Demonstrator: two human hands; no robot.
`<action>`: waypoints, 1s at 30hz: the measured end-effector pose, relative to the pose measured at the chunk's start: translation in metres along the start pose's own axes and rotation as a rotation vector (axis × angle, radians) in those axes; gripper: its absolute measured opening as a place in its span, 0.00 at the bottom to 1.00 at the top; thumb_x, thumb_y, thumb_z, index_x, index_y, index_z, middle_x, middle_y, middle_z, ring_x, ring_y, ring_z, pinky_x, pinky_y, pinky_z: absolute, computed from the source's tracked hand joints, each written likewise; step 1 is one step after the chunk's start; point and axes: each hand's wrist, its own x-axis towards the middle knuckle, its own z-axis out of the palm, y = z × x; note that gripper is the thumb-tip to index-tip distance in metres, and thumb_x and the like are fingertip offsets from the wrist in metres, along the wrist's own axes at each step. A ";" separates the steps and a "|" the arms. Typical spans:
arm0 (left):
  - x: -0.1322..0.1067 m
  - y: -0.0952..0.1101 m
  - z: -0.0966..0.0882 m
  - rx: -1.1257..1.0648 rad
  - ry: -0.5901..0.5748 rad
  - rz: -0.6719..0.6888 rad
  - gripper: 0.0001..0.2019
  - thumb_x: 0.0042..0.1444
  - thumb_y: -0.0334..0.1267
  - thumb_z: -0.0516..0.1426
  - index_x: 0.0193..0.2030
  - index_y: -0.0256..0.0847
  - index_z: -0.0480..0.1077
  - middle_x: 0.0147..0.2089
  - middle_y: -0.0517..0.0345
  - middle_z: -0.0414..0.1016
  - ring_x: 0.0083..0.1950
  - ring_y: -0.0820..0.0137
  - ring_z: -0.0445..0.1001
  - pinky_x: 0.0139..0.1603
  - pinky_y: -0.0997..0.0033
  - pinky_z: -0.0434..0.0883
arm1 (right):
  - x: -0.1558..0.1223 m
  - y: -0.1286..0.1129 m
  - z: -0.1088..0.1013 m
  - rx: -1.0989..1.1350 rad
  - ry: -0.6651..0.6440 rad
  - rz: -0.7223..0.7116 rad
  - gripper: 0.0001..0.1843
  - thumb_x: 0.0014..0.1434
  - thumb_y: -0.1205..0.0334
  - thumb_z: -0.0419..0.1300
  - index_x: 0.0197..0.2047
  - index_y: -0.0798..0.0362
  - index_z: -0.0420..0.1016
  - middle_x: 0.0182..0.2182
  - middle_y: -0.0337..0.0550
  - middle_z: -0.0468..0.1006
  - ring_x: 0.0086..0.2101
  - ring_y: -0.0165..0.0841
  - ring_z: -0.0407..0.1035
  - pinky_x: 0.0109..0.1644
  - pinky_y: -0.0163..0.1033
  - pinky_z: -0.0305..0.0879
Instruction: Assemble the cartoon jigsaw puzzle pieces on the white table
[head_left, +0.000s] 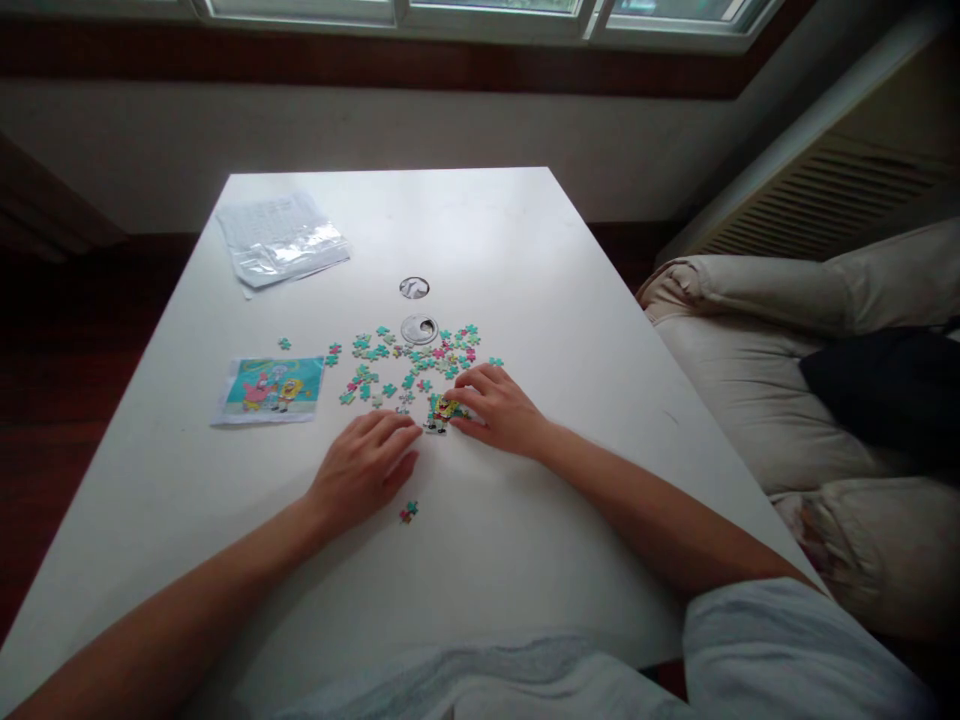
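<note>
A small joined section of jigsaw puzzle (437,412), with a yellow cartoon figure on it, lies flat on the white table (540,570). My right hand (499,410) is at its right side, thumb and fingertips closed in on the pieces there and partly covering them. To the left of the section rests my left hand (367,455), thumb apart from its fingers, with nothing visible in it. Loose puzzle pieces (364,380), mostly teal with some pink, are scattered beyond both hands. A little cluster of pieces (409,512) lies nearer to me.
A picture card (274,388) with the cartoon scene lies at the left. Two round discs (418,329) sit behind the loose pieces. Clear plastic packaging with paper (281,240) is at the far left. A padded couch (750,370) stands beyond the table's right edge.
</note>
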 end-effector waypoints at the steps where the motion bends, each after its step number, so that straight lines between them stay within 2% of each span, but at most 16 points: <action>1: 0.001 -0.006 -0.006 0.013 0.012 -0.044 0.12 0.68 0.37 0.52 0.53 0.41 0.73 0.52 0.48 0.77 0.55 0.59 0.73 0.58 0.53 0.71 | 0.000 0.002 0.000 0.012 -0.008 0.003 0.17 0.66 0.53 0.60 0.55 0.50 0.75 0.50 0.52 0.75 0.52 0.45 0.65 0.58 0.52 0.61; 3: 0.003 -0.015 -0.020 0.011 -0.027 -0.110 0.11 0.69 0.38 0.51 0.45 0.41 0.75 0.45 0.51 0.78 0.49 0.60 0.73 0.54 0.56 0.71 | 0.000 0.005 0.001 0.040 -0.020 0.006 0.17 0.67 0.54 0.60 0.56 0.49 0.75 0.50 0.52 0.75 0.52 0.44 0.65 0.58 0.52 0.61; 5: 0.005 -0.018 -0.034 -0.086 -0.162 -0.126 0.11 0.69 0.40 0.51 0.42 0.42 0.74 0.41 0.55 0.77 0.44 0.65 0.74 0.47 0.64 0.71 | -0.001 0.008 0.002 0.064 -0.026 0.007 0.16 0.67 0.55 0.60 0.56 0.48 0.75 0.50 0.51 0.75 0.52 0.44 0.65 0.58 0.52 0.61; 7: 0.005 -0.017 -0.044 -0.188 -0.330 -0.063 0.08 0.68 0.40 0.53 0.46 0.44 0.74 0.41 0.58 0.77 0.42 0.68 0.74 0.45 0.68 0.70 | -0.001 0.011 0.003 0.083 -0.025 0.014 0.16 0.66 0.55 0.61 0.56 0.47 0.75 0.50 0.51 0.75 0.52 0.44 0.65 0.58 0.52 0.61; 10: 0.003 -0.007 -0.050 -0.193 -0.446 0.048 0.09 0.64 0.37 0.59 0.50 0.47 0.73 0.43 0.59 0.76 0.44 0.68 0.75 0.48 0.68 0.68 | -0.001 0.013 0.003 0.108 -0.017 0.032 0.16 0.65 0.55 0.62 0.55 0.47 0.76 0.51 0.50 0.74 0.52 0.44 0.65 0.59 0.52 0.61; 13: -0.001 0.006 -0.046 -0.169 -0.515 0.103 0.12 0.60 0.38 0.63 0.51 0.49 0.72 0.44 0.60 0.74 0.44 0.66 0.74 0.48 0.68 0.67 | 0.000 0.012 0.001 0.129 -0.004 0.046 0.15 0.64 0.55 0.64 0.53 0.48 0.76 0.51 0.50 0.74 0.51 0.44 0.65 0.60 0.52 0.61; 19: -0.005 0.018 -0.031 -0.055 -0.492 0.155 0.08 0.60 0.32 0.61 0.45 0.44 0.70 0.45 0.56 0.71 0.43 0.65 0.70 0.45 0.66 0.67 | 0.001 0.011 -0.003 0.169 0.052 0.083 0.13 0.64 0.55 0.64 0.51 0.47 0.76 0.48 0.48 0.75 0.49 0.42 0.66 0.58 0.51 0.63; 22: -0.004 0.014 -0.025 -0.061 -0.448 0.096 0.01 0.65 0.33 0.57 0.42 0.44 0.69 0.44 0.56 0.70 0.42 0.67 0.70 0.43 0.67 0.66 | 0.000 0.011 -0.001 0.150 0.061 0.091 0.13 0.64 0.56 0.63 0.51 0.48 0.77 0.47 0.48 0.75 0.49 0.42 0.66 0.57 0.50 0.63; 24: -0.003 0.011 -0.022 -0.055 -0.418 0.044 0.04 0.67 0.34 0.54 0.40 0.43 0.69 0.43 0.56 0.70 0.42 0.67 0.69 0.43 0.68 0.66 | 0.000 0.012 0.000 0.132 0.061 0.093 0.13 0.64 0.56 0.63 0.52 0.48 0.77 0.48 0.48 0.75 0.49 0.42 0.66 0.57 0.50 0.63; 27: -0.001 0.011 -0.022 -0.019 -0.398 0.001 0.04 0.67 0.32 0.53 0.40 0.42 0.68 0.43 0.55 0.70 0.41 0.66 0.69 0.44 0.66 0.66 | -0.001 0.011 0.000 0.115 0.054 0.093 0.14 0.65 0.55 0.63 0.52 0.47 0.76 0.48 0.48 0.75 0.49 0.42 0.66 0.57 0.50 0.63; 30: 0.000 0.014 -0.024 -0.054 -0.431 0.047 0.02 0.65 0.34 0.55 0.42 0.43 0.68 0.44 0.55 0.70 0.43 0.66 0.69 0.45 0.65 0.66 | -0.001 0.011 0.000 0.112 0.050 0.094 0.14 0.66 0.55 0.62 0.53 0.47 0.76 0.48 0.48 0.75 0.48 0.42 0.66 0.57 0.51 0.63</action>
